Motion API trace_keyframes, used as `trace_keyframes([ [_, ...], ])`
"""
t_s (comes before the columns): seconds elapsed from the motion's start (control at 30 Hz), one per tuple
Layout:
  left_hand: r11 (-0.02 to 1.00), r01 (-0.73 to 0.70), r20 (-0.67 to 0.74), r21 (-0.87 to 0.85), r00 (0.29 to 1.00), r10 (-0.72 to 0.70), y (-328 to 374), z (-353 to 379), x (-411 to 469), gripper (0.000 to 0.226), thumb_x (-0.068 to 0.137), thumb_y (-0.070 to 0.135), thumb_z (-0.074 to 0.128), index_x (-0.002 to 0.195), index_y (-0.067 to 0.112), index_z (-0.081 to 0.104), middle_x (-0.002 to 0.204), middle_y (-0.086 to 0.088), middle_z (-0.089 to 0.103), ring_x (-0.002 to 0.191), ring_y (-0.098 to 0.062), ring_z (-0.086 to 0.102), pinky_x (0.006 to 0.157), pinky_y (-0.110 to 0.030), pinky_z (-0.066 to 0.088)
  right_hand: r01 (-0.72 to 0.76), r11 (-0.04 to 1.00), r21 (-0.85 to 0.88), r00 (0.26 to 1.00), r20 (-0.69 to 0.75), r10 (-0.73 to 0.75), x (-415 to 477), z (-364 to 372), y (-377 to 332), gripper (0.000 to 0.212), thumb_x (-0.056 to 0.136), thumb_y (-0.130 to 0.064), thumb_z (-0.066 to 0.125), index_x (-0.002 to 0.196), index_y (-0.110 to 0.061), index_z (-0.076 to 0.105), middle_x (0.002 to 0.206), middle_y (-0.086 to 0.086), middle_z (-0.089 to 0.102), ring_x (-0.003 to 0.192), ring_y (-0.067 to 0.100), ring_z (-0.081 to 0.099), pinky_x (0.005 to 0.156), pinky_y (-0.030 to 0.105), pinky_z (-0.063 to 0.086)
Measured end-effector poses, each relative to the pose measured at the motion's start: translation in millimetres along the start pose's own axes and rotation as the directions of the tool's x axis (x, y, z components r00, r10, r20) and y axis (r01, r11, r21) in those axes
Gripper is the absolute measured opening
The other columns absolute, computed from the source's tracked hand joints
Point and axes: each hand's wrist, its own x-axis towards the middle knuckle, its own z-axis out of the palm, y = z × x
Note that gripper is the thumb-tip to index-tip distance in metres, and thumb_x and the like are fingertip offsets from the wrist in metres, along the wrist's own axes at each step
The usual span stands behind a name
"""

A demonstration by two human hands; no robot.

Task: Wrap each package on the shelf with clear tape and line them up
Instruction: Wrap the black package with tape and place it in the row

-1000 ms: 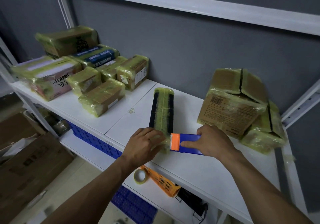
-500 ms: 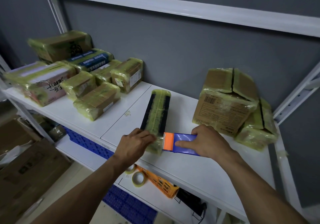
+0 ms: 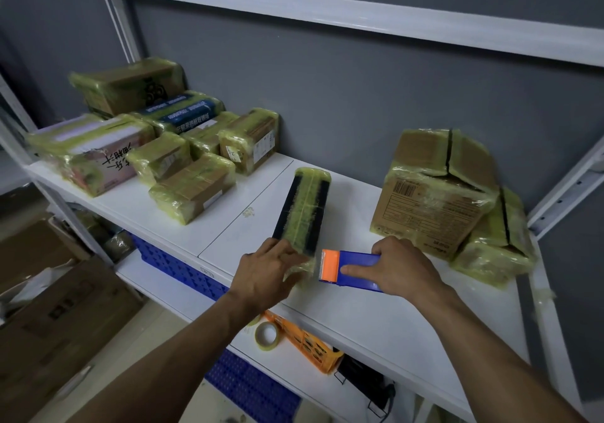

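A long narrow black package (image 3: 304, 208), wrapped in yellowish clear tape, lies on the white shelf (image 3: 376, 318) pointing away from me. My left hand (image 3: 266, 274) holds its near end, fingers curled over it. My right hand (image 3: 397, 269) grips a blue tape dispenser (image 3: 354, 270) with an orange cutter end, index finger stretched along its side. The cutter sits just right of the package's near end. Several wrapped packages (image 3: 192, 190) cluster at the left. Two bigger wrapped cartons (image 3: 434, 193) stand at the right.
The grey back wall and white shelf posts bound the shelf. On the lower shelf lie a tape roll (image 3: 267, 336), an orange box (image 3: 304, 344) and blue crates (image 3: 176, 269). Cardboard boxes (image 3: 49, 318) stand on the floor at the left.
The dispenser has come slightly away from the package's near end, opening a small gap. Both hands otherwise stay where they were; the camera shifted a little.
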Motion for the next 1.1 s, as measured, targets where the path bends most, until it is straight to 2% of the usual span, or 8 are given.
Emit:
trace_keyframes([
  [0.1, 0.999, -0.023, -0.018, 0.04, 1.0, 0.023, 0, -1, 4, 0.031, 0.082, 0.035, 0.083, 0.111, 0.034, 0.073, 0.105, 0.009, 0.066, 0.097, -0.019, 0.061, 0.047, -0.026, 0.044, -0.003, 0.999, 0.046, 1.0, -0.004, 0.003, 0, 3, 1, 0.063, 0.066, -0.08, 0.076, 0.067, -0.024, 0.048, 0.059, -0.007, 0.048, 0.054, 0.006, 0.052, 0.05, 0.022, 0.035],
  [0.2, 0.999, -0.023, -0.051, 0.033, 0.998, 0.025, -13, -6, 5, 0.022, 0.088, 0.039, 0.075, 0.11, 0.037, 0.072, 0.106, 0.012, 0.065, 0.1, -0.018, 0.06, 0.046, -0.026, 0.039, 0.007, 0.994, 0.109, 1.0, -0.016, -0.005, -3, 3, 2, 0.07, 0.058, -0.086, 0.072, 0.064, -0.018, 0.055, 0.055, -0.003, 0.049, 0.052, 0.011, 0.051, 0.052, 0.026, 0.036],
  [0.33, 1.0, -0.03, -0.032, -0.006, 0.999, 0.03, -29, -5, 5, 0.02, 0.092, 0.043, 0.069, 0.112, 0.041, 0.07, 0.111, 0.017, 0.063, 0.105, -0.016, 0.056, 0.047, -0.029, 0.047, 0.026, 0.996, 0.083, 0.999, -0.036, -0.023, -9, 0, 4, 0.064, 0.062, -0.082, 0.076, 0.059, -0.025, 0.045, 0.05, -0.005, 0.042, 0.047, 0.007, 0.046, 0.049, 0.022, 0.031],
  [0.53, 0.997, -0.041, -0.021, -0.069, 0.999, 0.039, -38, -2, 3, 0.022, 0.095, 0.048, 0.061, 0.112, 0.038, 0.071, 0.112, 0.015, 0.062, 0.107, -0.015, 0.055, 0.051, -0.029, 0.049, 0.019, 0.999, 0.037, 0.999, -0.033, -0.018, -17, -3, 10, 0.066, 0.063, -0.08, 0.077, 0.058, -0.022, 0.045, 0.05, -0.004, 0.043, 0.047, 0.007, 0.046, 0.047, 0.023, 0.031],
  [0.63, 0.996, -0.022, 0.005, -0.092, 1.0, 0.022, -40, -3, 6, 0.033, 0.095, 0.057, 0.048, 0.113, 0.04, 0.07, 0.113, 0.017, 0.059, 0.109, -0.012, 0.051, 0.057, -0.033, 0.054, 0.005, 1.0, 0.012, 1.0, -0.025, -0.004, -15, -5, 13, 0.063, 0.066, -0.08, 0.075, 0.068, -0.021, 0.054, 0.062, -0.005, 0.056, 0.059, 0.008, 0.057, 0.052, 0.024, 0.038],
  [0.8, 0.977, 0.049, 0.001, -0.21, 0.999, -0.05, -36, 12, 0, 0.022, 0.094, 0.044, 0.063, 0.115, 0.04, 0.068, 0.112, 0.017, 0.056, 0.104, -0.012, 0.048, 0.069, -0.029, 0.051, -0.02, 1.0, -0.023, 0.999, -0.027, 0.019, -13, 4, 13, 0.061, 0.069, -0.08, 0.073, 0.079, -0.022, 0.058, 0.075, -0.006, 0.063, 0.068, 0.008, 0.063, 0.055, 0.025, 0.047],
  [0.93, 0.946, 0.09, -0.001, -0.313, 0.995, -0.095, -36, 17, -1, 0.022, 0.092, 0.041, 0.071, 0.114, 0.039, 0.07, 0.11, 0.017, 0.058, 0.101, -0.008, 0.047, 0.079, -0.033, 0.05, -0.04, 0.997, -0.069, 0.999, -0.021, 0.038, -5, 15, 8, 0.063, 0.072, -0.081, 0.07, 0.091, -0.023, 0.055, 0.091, -0.005, 0.063, 0.084, 0.013, 0.065, 0.064, 0.028, 0.053],
  [1.1, 0.894, 0.149, -0.072, -0.423, 0.978, -0.198, -22, 19, -3, 0.046, 0.08, 0.079, 0.061, 0.103, 0.039, 0.071, 0.108, 0.018, 0.055, 0.107, -0.007, 0.045, 0.085, -0.023, 0.042, -0.059, 0.993, -0.099, 0.998, -0.032, 0.056, 7, 29, 1, 0.07, 0.075, -0.083, 0.066, 0.102, -0.019, 0.056, 0.106, 0.002, 0.068, 0.094, 0.019, 0.068, 0.071, 0.031, 0.056],
])
